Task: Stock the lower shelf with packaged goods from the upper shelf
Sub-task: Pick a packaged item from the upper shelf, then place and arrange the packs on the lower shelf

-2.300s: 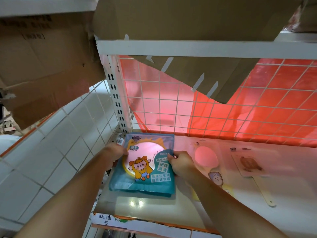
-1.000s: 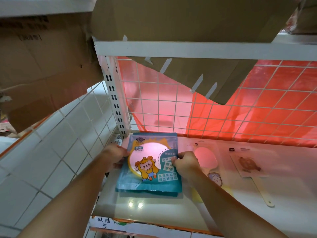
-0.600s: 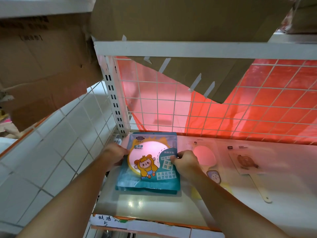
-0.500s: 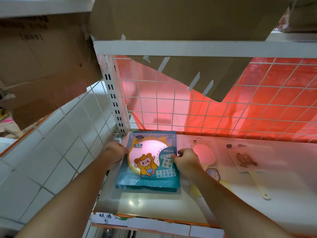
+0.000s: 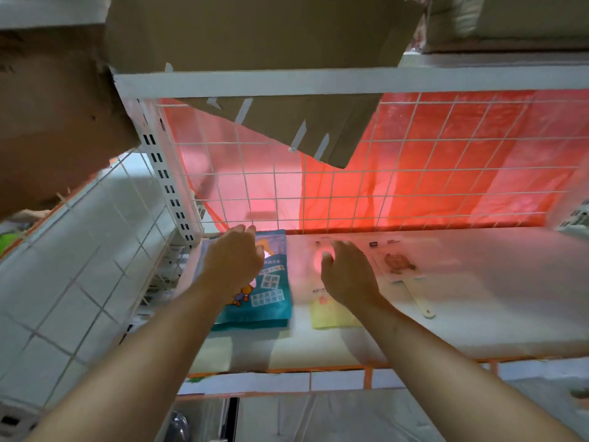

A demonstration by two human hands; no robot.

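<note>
Grip of the left hand (image 5: 234, 260) is loose and open, with nothing in it. Right under it lies the blue-green pack (image 5: 271, 301), flat on the white shelf (image 5: 478, 298). Grip of the right hand (image 5: 347, 272) is open too, just beside, over a pink and yellow pack (image 5: 323, 311). Behind both hands stands a wire grid (image 5: 414, 186).

The left hand (image 5: 234, 261) covers the upper left of the teal packet (image 5: 271, 295), hiding most of its picture; whether the palm touches it cannot be told. The packet's print is too blurred to read. The right hand (image 5: 345, 275) hides the middle of the yellow pack (image 5: 328, 317). The top edge cuts off the cardboard box (image 5: 255, 33).
</note>
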